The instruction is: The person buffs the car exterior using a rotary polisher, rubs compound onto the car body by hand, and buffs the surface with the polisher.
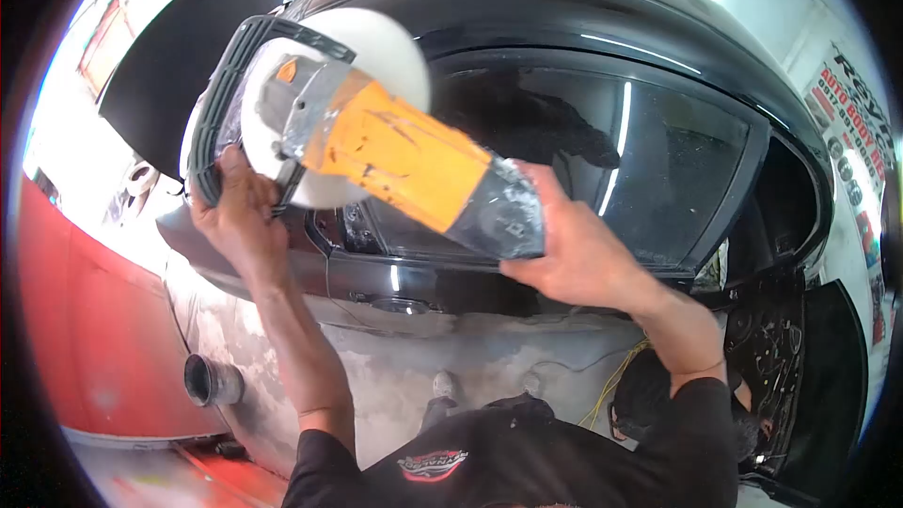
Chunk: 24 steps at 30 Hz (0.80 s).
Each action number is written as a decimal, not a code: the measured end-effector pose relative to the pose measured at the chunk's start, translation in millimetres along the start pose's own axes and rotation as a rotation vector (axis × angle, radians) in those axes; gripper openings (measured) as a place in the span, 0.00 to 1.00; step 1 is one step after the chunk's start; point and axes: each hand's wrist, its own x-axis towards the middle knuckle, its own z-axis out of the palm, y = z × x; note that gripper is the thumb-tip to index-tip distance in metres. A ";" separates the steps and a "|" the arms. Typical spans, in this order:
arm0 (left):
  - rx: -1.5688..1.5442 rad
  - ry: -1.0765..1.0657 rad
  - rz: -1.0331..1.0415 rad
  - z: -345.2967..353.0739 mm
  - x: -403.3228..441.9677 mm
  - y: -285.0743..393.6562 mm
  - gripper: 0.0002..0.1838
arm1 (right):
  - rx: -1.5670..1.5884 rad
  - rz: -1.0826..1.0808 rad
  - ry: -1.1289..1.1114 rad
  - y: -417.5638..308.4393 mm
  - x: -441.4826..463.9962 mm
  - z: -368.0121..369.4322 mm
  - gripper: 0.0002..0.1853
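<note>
Left hand (243, 212) closed on loop handle (224, 94); right hand (583, 249) grips rear of polisher (404, 155). White pad (393, 55) by side window's (677, 160) left edge; contact unclear. Advisable: pad flat, pressure even.

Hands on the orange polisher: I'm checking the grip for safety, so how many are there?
2. The left hand holds the black loop handle; the right hand grips the dark rear end of the orange polisher. No others show on it.
</note>
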 end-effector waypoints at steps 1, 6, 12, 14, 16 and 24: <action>0.035 -0.033 0.011 -0.1 1.9 5.6 0.09 | 0.054 -0.013 -0.003 3.7 -1.0 5.7 0.46; 0.166 -0.201 0.041 49.3 -5.7 29.1 0.10 | 0.399 0.076 0.083 35.1 -40.5 23.2 0.48; 0.295 -0.543 0.082 189.0 -62.9 61.3 0.15 | 0.564 0.134 0.386 87.2 -119.8 -5.5 0.48; 0.352 -0.645 0.206 246.9 -90.7 63.7 0.15 | 0.638 0.166 0.493 106.2 -148.9 -27.7 0.48; 0.294 -0.766 0.212 300.6 -120.3 65.6 0.16 | 0.738 0.159 0.602 124.8 -170.7 -45.7 0.47; 0.132 -1.029 0.411 505.7 -254.1 46.8 0.16 | 0.846 0.263 1.029 199.0 -242.4 -120.0 0.41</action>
